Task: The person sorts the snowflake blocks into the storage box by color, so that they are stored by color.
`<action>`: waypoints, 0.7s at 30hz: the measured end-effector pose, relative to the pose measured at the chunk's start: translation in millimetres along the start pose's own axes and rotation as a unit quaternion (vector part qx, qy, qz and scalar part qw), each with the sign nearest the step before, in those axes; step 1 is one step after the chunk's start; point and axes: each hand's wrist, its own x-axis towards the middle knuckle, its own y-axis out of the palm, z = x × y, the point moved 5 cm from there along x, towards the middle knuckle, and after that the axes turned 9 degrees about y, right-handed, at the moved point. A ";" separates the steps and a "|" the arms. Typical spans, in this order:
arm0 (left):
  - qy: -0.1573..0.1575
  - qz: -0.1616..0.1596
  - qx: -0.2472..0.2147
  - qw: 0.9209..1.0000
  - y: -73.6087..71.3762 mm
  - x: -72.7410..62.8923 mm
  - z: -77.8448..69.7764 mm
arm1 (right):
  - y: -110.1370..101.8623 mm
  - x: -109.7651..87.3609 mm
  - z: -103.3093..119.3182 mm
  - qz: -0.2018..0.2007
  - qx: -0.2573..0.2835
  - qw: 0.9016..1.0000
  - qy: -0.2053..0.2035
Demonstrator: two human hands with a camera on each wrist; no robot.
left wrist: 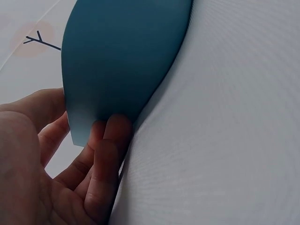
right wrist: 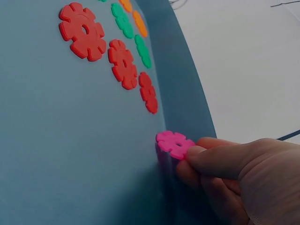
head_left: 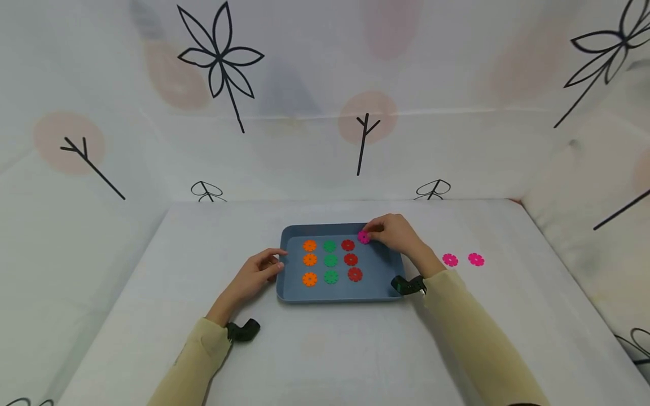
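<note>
A pink notched plastic disc (right wrist: 174,144) with a small centre hole is pinched between the thumb and fingers of my right hand (head_left: 395,232), over the far right part of the blue-grey tray (head_left: 304,294). Its shadow falls on the tray close below. My left hand (head_left: 257,273) holds the tray's left side, fingers against the outer wall in the left wrist view. Within the tray lie three columns of similar discs: orange discs (head_left: 310,260) on the left, green discs (head_left: 330,260) in the middle and red discs (head_left: 351,260) nearest the pink one.
Two more pink discs (head_left: 450,260) lie on the white-covered table (head_left: 325,349) to the right of the tray, beyond the right forearm. A pale patterned cloth (head_left: 304,152) rises behind the table and along both sides. Dark camera mounts (head_left: 245,330) sit on both wrists.
</note>
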 end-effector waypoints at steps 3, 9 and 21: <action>-0.001 -0.001 0.001 1.000 0.2 -0.7 0.9 | 0.3 -0.7 0.8 0.006 -0.004 1.000 0.008; 0.002 0.000 -0.002 1.000 0.6 -1.5 1.6 | 0.9 -1.0 3.6 0.014 -0.021 1.000 0.010; 0.011 0.000 -0.003 1.000 -0.1 0.0 2.0 | 3.5 4.4 -0.7 0.018 -0.040 0.999 0.006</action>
